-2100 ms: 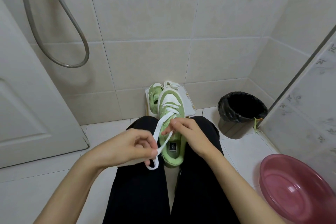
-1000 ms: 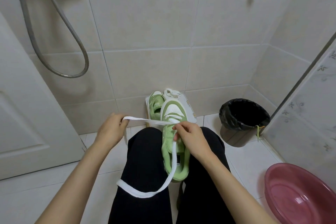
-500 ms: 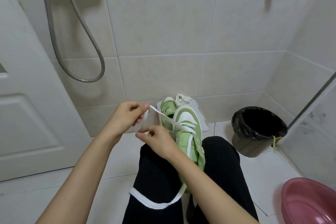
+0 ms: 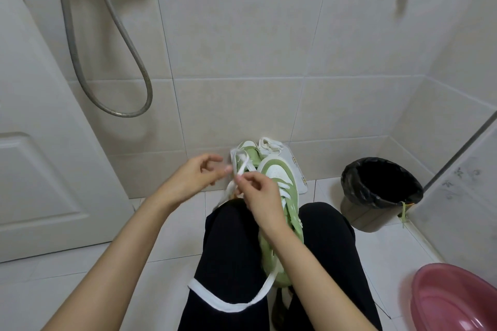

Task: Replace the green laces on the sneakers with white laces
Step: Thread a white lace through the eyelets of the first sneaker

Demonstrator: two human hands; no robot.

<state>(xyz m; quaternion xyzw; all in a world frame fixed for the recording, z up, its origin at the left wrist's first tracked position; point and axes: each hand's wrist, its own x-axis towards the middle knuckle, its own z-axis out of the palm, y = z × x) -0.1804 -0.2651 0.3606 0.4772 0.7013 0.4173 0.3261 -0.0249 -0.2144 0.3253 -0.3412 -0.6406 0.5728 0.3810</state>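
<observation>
A green and white sneaker (image 4: 283,191) lies toe-away on my lap between my knees. My right hand (image 4: 259,197) pinches a white lace (image 4: 228,305) near the shoe's toe end. The lace runs up past my fingertips and also hangs in a long loop across my left thigh. My left hand (image 4: 192,179) hovers just left of the lace with loosely curled, blurred fingers and nothing between them. The second sneaker (image 4: 248,154) stands behind on a white board (image 4: 294,166), with another white lace (image 4: 269,145) bunched beside it.
A black-lined trash bin (image 4: 382,191) stands at right, a green lace (image 4: 403,213) hanging over its rim. A pink basin (image 4: 457,301) sits at lower right. A white door (image 4: 40,156) is at left, with a shower hose (image 4: 118,67) on the tiled wall.
My left hand has let go of the lace end. My right hand has moved up and taken the lace near the shoe's toe. The view has tilted slightly upward.
</observation>
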